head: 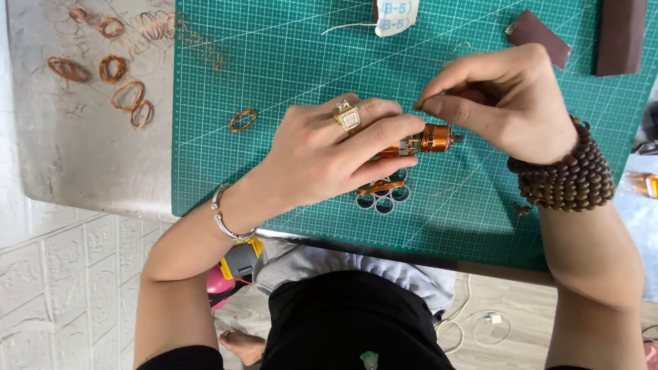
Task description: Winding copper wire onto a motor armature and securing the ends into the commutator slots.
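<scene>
Copper-wound motor armature [421,142] clamped in left hand [329,154]; right hand [504,103] pinches above it, white label [396,15] beyond.

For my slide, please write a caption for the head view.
Left hand grips a copper-wound motor armature; right hand pinches above it.

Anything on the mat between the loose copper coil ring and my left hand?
No. In the head view, only bare green cutting mat lies between the copper coil ring and the left hand.

Two hands, one motor armature [426,140], one copper coil on the mat [242,120], two brown sandpaper pieces.
</scene>
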